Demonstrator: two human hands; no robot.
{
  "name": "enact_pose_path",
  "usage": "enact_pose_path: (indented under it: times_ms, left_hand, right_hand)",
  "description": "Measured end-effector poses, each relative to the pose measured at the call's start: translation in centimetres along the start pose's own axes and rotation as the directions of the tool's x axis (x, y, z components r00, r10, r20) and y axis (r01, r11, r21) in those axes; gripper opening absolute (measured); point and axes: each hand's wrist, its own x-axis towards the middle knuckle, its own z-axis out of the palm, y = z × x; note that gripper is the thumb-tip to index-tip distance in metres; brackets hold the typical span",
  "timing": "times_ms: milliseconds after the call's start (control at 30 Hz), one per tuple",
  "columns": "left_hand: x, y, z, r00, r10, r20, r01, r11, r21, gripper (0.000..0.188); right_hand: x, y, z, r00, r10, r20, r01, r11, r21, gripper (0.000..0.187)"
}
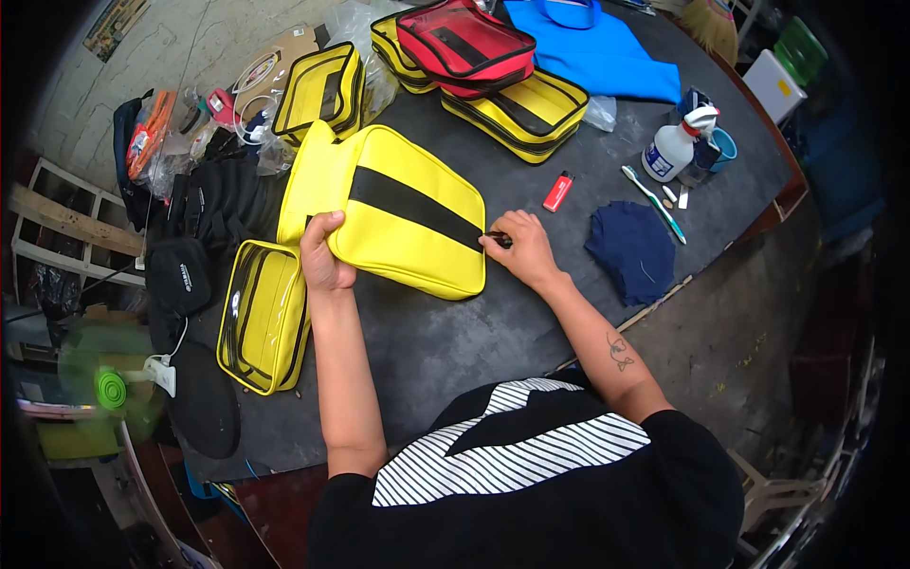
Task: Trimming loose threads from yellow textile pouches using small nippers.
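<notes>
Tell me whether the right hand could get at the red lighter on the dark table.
Probably yes. The right hand sits at the black strap end of the yellow fabric bag; the small red lighter lies just beyond, with bare dark table between them.

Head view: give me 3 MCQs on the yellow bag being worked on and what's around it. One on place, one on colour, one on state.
1. Where does the red lighter lie?
A. right of the yellow bag
B. on the blue cloth
C. beside the green fan

2. What colour is the band across the yellow bag?
A. white
B. black
C. red

3. What is the left hand doing?
A. hanging off the table
B. holding the spray bottle
C. gripping the bag's near-left edge

Answers: 1 A, it lies on the dark table just past the bag's right end. 2 B, a black strip crosses the yellow. 3 C, its fingers fold over the edge while the right hand pinches something small at the band's end.
</notes>
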Motion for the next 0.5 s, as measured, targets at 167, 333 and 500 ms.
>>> enact_pose_path:
  times_ms: [167, 333, 500]
  left_hand:
    - [0.0, 0.1, -0.7, 0.999, -0.027, 0.021, 0.026, 1.0, 0.01, 0.019]
    - [0.1, -0.1, -0.6, 0.999, -0.042, 0.024, 0.042, 0.999, -0.005, 0.015]
    - [0.0, -0.2, -0.7, 1.0, -0.027, 0.015, 0.027, 1.0, -0.01, 0.011]
  right_hand:
    - [-0.1, 0.9, -0.7, 1.0, 0.004, -0.025, -0.005, 0.999, -0.043, 0.016]
    - [-0.2, 1.2, 0.0, 0.997, -0.064, -0.045, 0.061, 0.996, -0.072, 0.014]
    - [-0.1, 1.0, 0.3, 0.994, -0.104, -0.027, 0.102, 0.992, -0.075, 0.015]
